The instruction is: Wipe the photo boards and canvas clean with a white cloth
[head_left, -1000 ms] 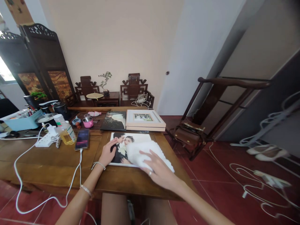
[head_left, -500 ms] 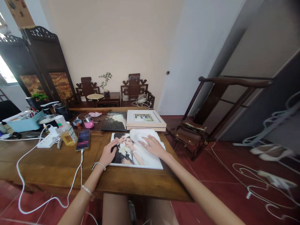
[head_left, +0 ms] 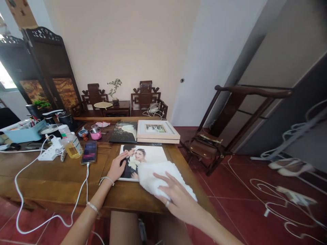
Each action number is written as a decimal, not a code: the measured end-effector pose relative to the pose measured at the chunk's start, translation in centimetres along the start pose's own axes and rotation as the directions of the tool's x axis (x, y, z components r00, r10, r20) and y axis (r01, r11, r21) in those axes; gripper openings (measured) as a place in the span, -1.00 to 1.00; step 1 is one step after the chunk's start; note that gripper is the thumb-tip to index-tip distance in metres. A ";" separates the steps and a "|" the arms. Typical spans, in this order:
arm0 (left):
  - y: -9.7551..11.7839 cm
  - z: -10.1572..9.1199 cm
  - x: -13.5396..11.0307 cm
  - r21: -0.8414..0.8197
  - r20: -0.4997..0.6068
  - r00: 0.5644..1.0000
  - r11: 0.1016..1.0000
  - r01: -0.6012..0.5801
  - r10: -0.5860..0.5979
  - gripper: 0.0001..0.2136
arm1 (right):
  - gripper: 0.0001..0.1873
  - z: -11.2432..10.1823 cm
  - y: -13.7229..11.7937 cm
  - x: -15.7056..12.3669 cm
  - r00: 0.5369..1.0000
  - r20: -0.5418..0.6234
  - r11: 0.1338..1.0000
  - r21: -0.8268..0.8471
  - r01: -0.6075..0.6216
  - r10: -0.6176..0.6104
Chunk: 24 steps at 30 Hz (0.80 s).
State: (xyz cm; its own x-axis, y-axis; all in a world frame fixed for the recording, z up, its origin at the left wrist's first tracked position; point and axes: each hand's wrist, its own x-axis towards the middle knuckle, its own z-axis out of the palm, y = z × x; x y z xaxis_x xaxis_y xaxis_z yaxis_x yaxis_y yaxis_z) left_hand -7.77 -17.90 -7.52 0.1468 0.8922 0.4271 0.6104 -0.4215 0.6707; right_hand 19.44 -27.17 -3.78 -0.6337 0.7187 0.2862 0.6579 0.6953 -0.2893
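Note:
A wedding photo panel (head_left: 129, 173) lies flat near the table's front edge, showing a couple in dark and white clothes. On its left edge rests my left hand (head_left: 118, 166), open, with its fingers stretched over the picture. My right hand (head_left: 175, 195) grips a fluffy white cloth (head_left: 150, 173), its fingers bent and apart across the top. That cloth covers the panel's lower right part and hangs past its edge onto the table. Beneath the cloth, the picture is hidden.
Behind the panel are a white-framed picture (head_left: 173, 131) and a dark photo panel (head_left: 116, 136). To the left stand a phone (head_left: 89, 153) on a white cable, a bottle (head_left: 74, 148), a power strip (head_left: 47, 153), a pink cup (head_left: 95, 134) and a blue bin (head_left: 28, 134). A chair (head_left: 252, 90) stands right.
My right hand has pulled the white cloth toward me and to the right, from the panel's upper right to its lower right corner. My left hand stays on the left edge.

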 end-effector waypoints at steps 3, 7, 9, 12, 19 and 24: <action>0.0 -0.1 0.0 -0.013 -0.001 1.000 1.000 -0.005 0.005 -0.66 | -0.70 0.0 1.4 2.2 1.000 0.009 1.000 0.002 -0.024 0.024; 0.0 -0.2 0.0 -0.030 0.003 1.000 1.000 -0.010 0.010 -0.66 | -0.67 0.7 4.6 7.6 0.997 -0.041 0.998 -0.013 -0.066 0.065; 0.0 -0.2 0.0 -0.034 0.007 1.000 0.999 -0.004 0.004 -0.66 | -0.67 1.0 5.7 10.0 0.995 -0.042 0.996 -0.028 -0.088 0.087; 0.1 -0.2 -0.1 -0.033 0.006 1.000 0.999 0.000 0.000 -0.66 | -0.69 1.3 6.0 11.6 0.995 -0.036 0.994 -0.051 -0.096 0.095; 0.1 -0.1 -0.1 -0.019 0.004 1.000 1.000 -0.003 0.003 -0.65 | -0.74 1.5 1.3 5.7 1.000 -0.002 0.999 -0.037 -0.005 0.005; 0.0 0.0 -0.1 -0.015 -0.007 1.000 1.000 -0.003 0.003 -0.66 | -0.77 0.7 -1.6 1.3 0.994 0.051 0.996 0.029 0.090 -0.091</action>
State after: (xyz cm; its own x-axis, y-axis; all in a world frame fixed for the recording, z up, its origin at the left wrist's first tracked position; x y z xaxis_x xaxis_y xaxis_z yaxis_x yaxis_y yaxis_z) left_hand -7.80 -17.95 -7.55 0.1431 0.8899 0.4332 0.5980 -0.4265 0.6786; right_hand 17.27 -27.38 -3.63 -0.7112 0.6513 0.2644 0.5860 0.7571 -0.2889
